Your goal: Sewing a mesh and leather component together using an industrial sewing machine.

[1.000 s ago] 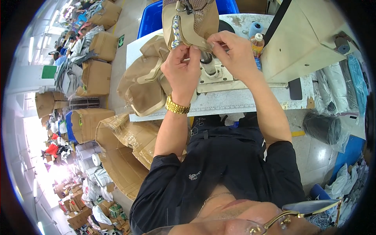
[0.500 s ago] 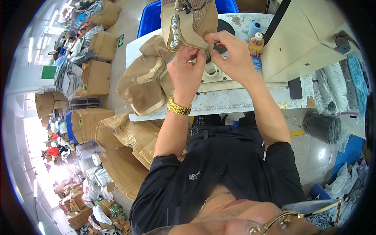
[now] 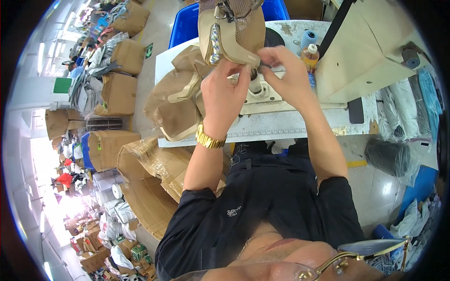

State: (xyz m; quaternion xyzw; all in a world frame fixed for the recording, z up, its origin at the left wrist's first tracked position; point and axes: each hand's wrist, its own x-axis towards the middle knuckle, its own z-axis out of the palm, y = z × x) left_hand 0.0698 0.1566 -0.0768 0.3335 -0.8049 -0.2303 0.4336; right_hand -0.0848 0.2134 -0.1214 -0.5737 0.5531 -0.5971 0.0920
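Observation:
A tan bag (image 3: 255, 40) with a mesh panel hangs over the far side of the work table (image 3: 197, 133). A patterned cord pull (image 3: 215, 44) dangles from a metal ring on it. My left hand (image 3: 224, 89) pinches the lower end of the bag's curved tan strip between thumb and fingers. Close beside it, my right hand (image 3: 289, 77) is closed at the tip of the same strip, with a small dark piece between thumb and forefinger. What that piece is cannot be made out. Just beneath my fingers stands the sewing machine's pale post (image 3: 257, 89).
The sewing machine's large cream body (image 3: 361, 51) rises at the right. Near it stand a bottle (image 3: 310, 57), a blue thread cone (image 3: 308, 38) and a dark phone-like slab (image 3: 356, 111). More tan bag pieces (image 3: 176, 112) lie left. A blue bin (image 3: 184, 28) and open carton (image 3: 145, 187) flank the table.
The bag and both hands appear slightly further right and lower, as does the whole table. The dark piece at my right fingertips now shows more plainly.

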